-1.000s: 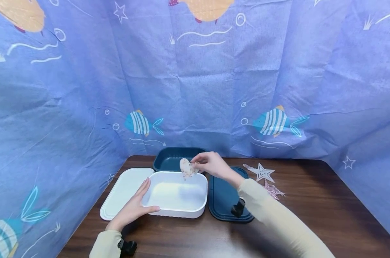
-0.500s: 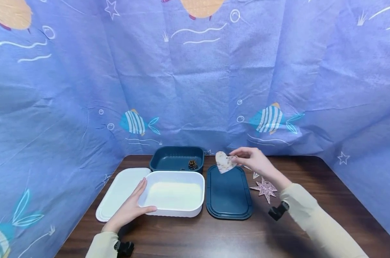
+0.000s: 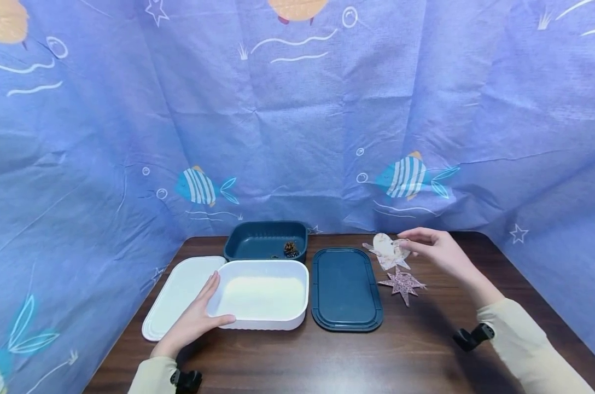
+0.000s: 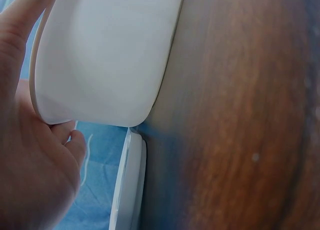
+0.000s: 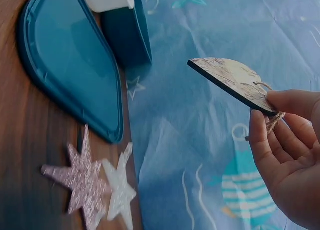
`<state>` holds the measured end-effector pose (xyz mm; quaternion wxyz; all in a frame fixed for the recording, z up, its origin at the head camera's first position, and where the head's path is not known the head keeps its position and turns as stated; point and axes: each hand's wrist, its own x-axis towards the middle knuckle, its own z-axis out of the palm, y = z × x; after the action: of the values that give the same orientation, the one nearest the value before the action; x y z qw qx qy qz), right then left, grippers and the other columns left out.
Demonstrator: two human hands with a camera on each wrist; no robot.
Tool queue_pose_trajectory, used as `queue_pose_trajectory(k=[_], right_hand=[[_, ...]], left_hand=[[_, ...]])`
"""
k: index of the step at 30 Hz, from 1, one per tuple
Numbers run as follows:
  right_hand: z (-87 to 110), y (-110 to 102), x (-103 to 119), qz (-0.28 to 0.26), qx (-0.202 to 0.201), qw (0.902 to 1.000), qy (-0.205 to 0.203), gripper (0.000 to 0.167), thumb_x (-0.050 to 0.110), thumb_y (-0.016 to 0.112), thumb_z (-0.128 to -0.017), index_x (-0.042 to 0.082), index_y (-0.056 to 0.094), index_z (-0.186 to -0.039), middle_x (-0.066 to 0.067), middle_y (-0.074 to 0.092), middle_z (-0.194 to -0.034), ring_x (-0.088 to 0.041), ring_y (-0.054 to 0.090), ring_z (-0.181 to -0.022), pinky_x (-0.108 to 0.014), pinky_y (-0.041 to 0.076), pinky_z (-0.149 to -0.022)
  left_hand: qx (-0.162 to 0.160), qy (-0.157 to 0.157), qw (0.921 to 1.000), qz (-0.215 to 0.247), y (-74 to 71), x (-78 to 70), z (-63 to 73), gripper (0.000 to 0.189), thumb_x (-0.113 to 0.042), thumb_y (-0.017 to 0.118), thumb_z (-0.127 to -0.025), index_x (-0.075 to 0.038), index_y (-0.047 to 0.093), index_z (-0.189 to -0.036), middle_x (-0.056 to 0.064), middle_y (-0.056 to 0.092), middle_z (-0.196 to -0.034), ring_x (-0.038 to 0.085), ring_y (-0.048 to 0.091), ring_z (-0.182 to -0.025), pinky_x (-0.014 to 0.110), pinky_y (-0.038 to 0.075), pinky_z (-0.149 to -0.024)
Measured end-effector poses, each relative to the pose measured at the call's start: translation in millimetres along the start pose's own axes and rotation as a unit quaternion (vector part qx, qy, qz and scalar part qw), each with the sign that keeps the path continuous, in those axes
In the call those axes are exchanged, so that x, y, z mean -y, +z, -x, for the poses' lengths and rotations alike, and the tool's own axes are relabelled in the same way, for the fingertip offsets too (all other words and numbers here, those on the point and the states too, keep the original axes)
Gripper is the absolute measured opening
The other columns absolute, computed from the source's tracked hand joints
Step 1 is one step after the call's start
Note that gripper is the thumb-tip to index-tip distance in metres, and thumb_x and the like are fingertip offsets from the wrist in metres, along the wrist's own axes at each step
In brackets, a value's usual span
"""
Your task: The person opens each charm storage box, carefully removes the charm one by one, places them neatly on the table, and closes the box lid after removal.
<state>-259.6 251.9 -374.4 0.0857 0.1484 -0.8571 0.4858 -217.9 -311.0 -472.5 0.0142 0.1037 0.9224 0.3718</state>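
Nearest the wearer, a person's left hand (image 3: 191,322) spans the near left corner of a white container (image 3: 258,324), thumb and fingers spread wide against its rim; an uneven push there could slide the container into the blue lid (image 3: 346,290) just to its right or nudge the white lid (image 3: 181,298) just to its left. Farther to the container's right lie a glittery pink star (image 3: 403,283) and, beyond it, a white star (image 5: 120,190), partly hidden in the head view. Above the white star, up and to the right of the container, the right hand (image 3: 437,249) pinches a thin heart-shaped ornament (image 5: 230,79) by one edge between thumb and fingers, the twine (image 5: 272,124) bunched at the fingertips. Held so near its edge, the ornament could swivel or slip; lowered straight down, it would probably overlap the white star and sit tilted, while the loose twine might snag a star point or a finger on release. Just behind the container stands a blue box (image 3: 253,249) holding small brown pieces, possibly pine cones (image 3: 291,249), before a fish-print curtain (image 3: 297,137) that backs the scene.
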Motion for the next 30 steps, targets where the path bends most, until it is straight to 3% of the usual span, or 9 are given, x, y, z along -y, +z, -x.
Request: queue_pose_trajectory(k=[6,15,25,30], right_hand=[[18.8,-7.6,-16.7,0.013,-0.001,0.9998,0.016,0.035,0.027,0.070,-0.097,0.001,0.071,-0.121,0.004,0.075,-0.097,-0.015,0.068,-0.080,-0.026,0.055,-0.069],[45.3,-4.6,-42.7,-0.024,0.023,0.9978,0.057,0.039,0.025,0.070,-0.097,-0.004,0.067,-0.124,-0.008,0.074,-0.107,-0.007,0.067,-0.087,-0.032,0.058,-0.075],[67.4,5.1,-63.0,-0.085,0.101,0.9875,0.087,0.039,0.015,0.065,-0.099,-0.016,0.062,-0.122,-0.009,0.072,-0.110,-0.003,0.065,-0.093,-0.025,0.056,-0.081],[71.8,9.9,-69.3,-0.093,0.122,0.9833,0.098,0.037,0.016,0.067,-0.097,-0.012,0.065,-0.121,-0.008,0.073,-0.111,-0.002,0.064,-0.093,-0.025,0.054,-0.081]], left_hand=[[-0.001,-0.001,1.0000,-0.002,1.4,0.9,0.0,0.118,-0.051,0.082,-0.080,-0.005,0.009,-0.162,0.017,0.003,-0.168,0.041,0.004,-0.153,0.066,0.013,-0.117],[-0.007,0.005,0.9999,-0.008,1.9,-1.7,-0.1,0.117,-0.047,0.083,-0.080,-0.001,0.012,-0.161,0.020,0.005,-0.168,0.044,0.005,-0.152,0.067,0.013,-0.116],[-0.005,0.002,0.9999,-0.010,1.6,-2.0,-0.6,0.117,-0.047,0.083,-0.080,-0.001,0.011,-0.160,0.020,0.004,-0.167,0.044,0.005,-0.152,0.067,0.013,-0.116],[-0.004,0.002,0.9999,-0.011,1.3,-2.0,-0.6,0.117,-0.047,0.083,-0.081,-0.001,0.011,-0.161,0.020,0.004,-0.168,0.044,0.005,-0.152,0.067,0.013,-0.116]])
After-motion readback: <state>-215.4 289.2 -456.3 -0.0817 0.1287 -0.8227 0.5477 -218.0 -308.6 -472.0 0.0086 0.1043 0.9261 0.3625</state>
